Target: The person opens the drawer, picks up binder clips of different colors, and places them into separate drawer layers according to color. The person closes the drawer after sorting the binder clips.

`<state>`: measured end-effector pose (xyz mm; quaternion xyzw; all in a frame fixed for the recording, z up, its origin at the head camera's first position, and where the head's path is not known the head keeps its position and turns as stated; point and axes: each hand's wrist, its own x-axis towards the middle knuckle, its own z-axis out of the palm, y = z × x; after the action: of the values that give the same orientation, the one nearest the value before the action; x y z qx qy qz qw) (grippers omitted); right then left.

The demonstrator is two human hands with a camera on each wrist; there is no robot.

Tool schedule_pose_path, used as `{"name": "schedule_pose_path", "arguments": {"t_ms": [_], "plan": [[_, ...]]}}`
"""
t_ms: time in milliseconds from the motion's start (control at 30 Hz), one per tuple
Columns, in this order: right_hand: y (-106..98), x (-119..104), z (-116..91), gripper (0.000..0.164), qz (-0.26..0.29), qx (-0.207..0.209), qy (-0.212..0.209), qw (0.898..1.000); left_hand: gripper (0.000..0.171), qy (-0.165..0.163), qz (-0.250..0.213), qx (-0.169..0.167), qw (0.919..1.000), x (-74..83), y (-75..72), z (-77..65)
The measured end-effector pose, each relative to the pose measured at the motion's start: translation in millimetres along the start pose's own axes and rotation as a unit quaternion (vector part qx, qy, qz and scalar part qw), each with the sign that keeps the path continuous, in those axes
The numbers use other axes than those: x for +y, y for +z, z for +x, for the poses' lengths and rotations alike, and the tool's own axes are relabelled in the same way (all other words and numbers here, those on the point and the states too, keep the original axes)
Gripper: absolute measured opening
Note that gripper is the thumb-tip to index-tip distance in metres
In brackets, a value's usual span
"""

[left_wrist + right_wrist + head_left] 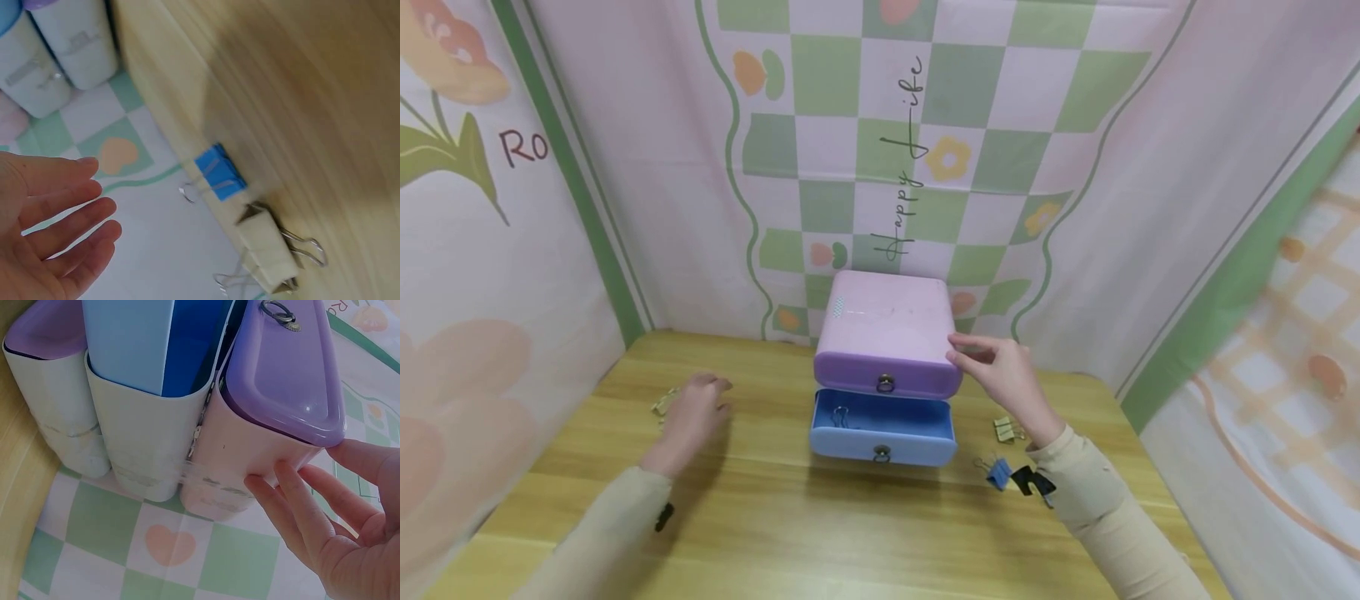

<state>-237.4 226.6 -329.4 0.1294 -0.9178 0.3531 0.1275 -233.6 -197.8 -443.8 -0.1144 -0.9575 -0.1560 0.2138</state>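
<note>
A stacked drawer unit stands at the back of the table; its top case (891, 312) is pink with a purple drawer front (850, 372), pushed in. Below it, a blue drawer (883, 446) is pulled out, with a wire-handled binder clip (841, 417) inside. My right hand (1003, 379) touches the pink case's right side near the front corner; in the right wrist view its fingers (300, 506) rest against the case wall. Above the table on the left, my left hand (692, 417) holds nothing. Close to it lie a blue binder clip (220, 172) and a pale gold binder clip (269, 247).
To the right of the unit lie another gold binder clip (1003, 429), a blue binder clip (998, 473) and black clips (1024, 479), partly behind the right sleeve. A small black object (664, 517) shows by the left sleeve. Patterned cloth (895, 100) hangs behind the table.
</note>
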Motion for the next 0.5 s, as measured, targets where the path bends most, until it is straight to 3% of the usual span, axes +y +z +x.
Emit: {"name": "schedule_pose_path", "arguments": {"t_ms": [300,500], "plan": [[0,1,0,0.038,-0.001,0.003,-0.002,1.000,0.031,-0.005,0.015,-0.031,0.9994,-21.0,5.3,-0.4],[-1,0,-2,0.039,-0.003,0.004,-0.001,1.000,0.024,0.002,0.032,-0.049,0.9983,-25.0,7.2,-1.0]]}}
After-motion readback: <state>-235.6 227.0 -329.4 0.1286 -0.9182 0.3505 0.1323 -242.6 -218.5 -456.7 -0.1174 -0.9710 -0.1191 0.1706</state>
